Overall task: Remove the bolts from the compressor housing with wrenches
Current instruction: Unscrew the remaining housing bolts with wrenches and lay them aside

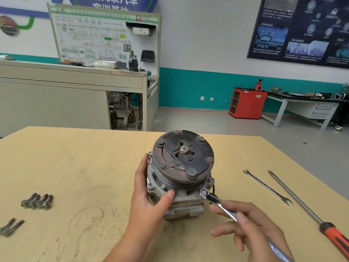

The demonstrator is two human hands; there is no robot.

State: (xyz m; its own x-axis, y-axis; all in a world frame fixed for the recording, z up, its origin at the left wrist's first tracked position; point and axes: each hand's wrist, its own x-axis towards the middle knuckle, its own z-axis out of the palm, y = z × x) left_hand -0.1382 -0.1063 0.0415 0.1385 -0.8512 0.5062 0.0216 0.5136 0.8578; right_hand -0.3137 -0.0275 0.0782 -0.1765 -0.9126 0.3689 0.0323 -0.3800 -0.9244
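1. Surface [75,157]: I see a light wood top that fills the lower half of my view, scuffed with dark smears near the front.
2. Compressor [183,154]: stands on end in the middle of the surface, dark pulley plate facing up, grey housing below it.
3. Left hand [149,195]: grips the housing from the left, thumb pressed on the front edge, fingers wrapped round the far side.
4. Right hand [251,229]: front right of the compressor, thumb and fingers pinching the handle of a ring wrench [217,202].
5. Screwdriver [302,210]: lies far right on the surface, long shaft pointing away from me, red and black handle toward me.
6. Flat wrench [268,188]: open-ended, lies just left of the screwdriver, roughly parallel to it, untouched.
7. The ring wrench's ring end sits on the housing's front-right corner; I can't make out the bolt head under it.
8. Housing bolt [211,180]: one head stands up on the right flange, just beyond the ring end.
9. Loose bolts [36,201]: a small cluster lies on the surface well left of the compressor.
10. Bolt pair [11,226]: two more lie at the left edge, partly cut off.
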